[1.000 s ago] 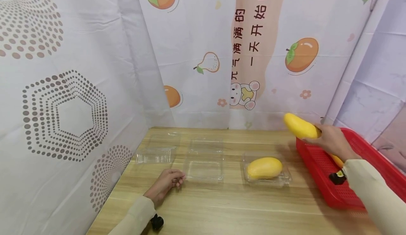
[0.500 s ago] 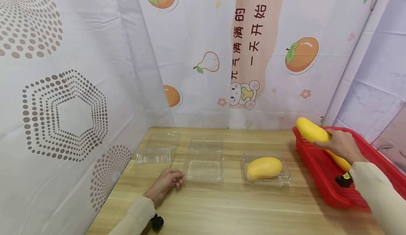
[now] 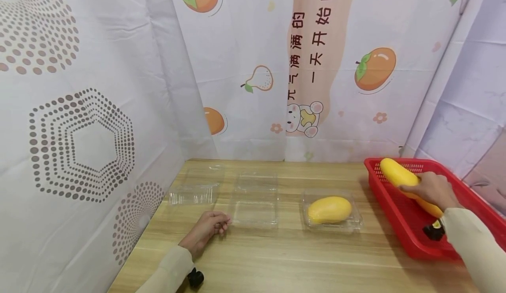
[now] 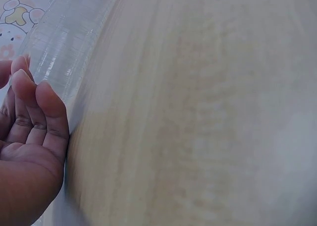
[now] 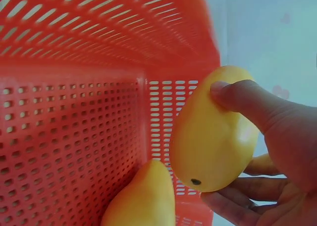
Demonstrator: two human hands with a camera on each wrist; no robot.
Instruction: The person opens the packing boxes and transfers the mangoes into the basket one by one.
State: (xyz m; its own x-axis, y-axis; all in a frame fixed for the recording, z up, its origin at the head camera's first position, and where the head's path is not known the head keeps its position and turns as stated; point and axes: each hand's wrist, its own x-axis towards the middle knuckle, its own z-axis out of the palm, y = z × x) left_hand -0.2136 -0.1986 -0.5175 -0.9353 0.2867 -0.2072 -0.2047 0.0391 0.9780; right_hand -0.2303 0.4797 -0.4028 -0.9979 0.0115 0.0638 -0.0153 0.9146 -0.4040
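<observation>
My right hand (image 3: 436, 190) grips a yellow mango (image 3: 398, 172) over the red basket (image 3: 395, 220), thumb on one side and fingers beneath. In the right wrist view, this mango (image 5: 213, 137) shows a small dark spot at its lower end, and a second mango (image 5: 143, 198) lies in the basket below it. My left hand (image 3: 208, 228) rests on the table with loosely curled fingers and nothing in them. Its fingertips are right at the near left corner of an open clear plastic box (image 3: 254, 222).
Another mango (image 3: 330, 209) sits in a clear box (image 3: 357, 222) on the wooden table (image 3: 276, 258), left of the basket. One more clear box (image 3: 193, 195) stands at the far left. Printed curtains (image 3: 245, 121) close off the back and sides.
My right hand has carried the mango rightward and lower, from beside the basket's far left corner to over its inside. The left hand has stayed in place.
</observation>
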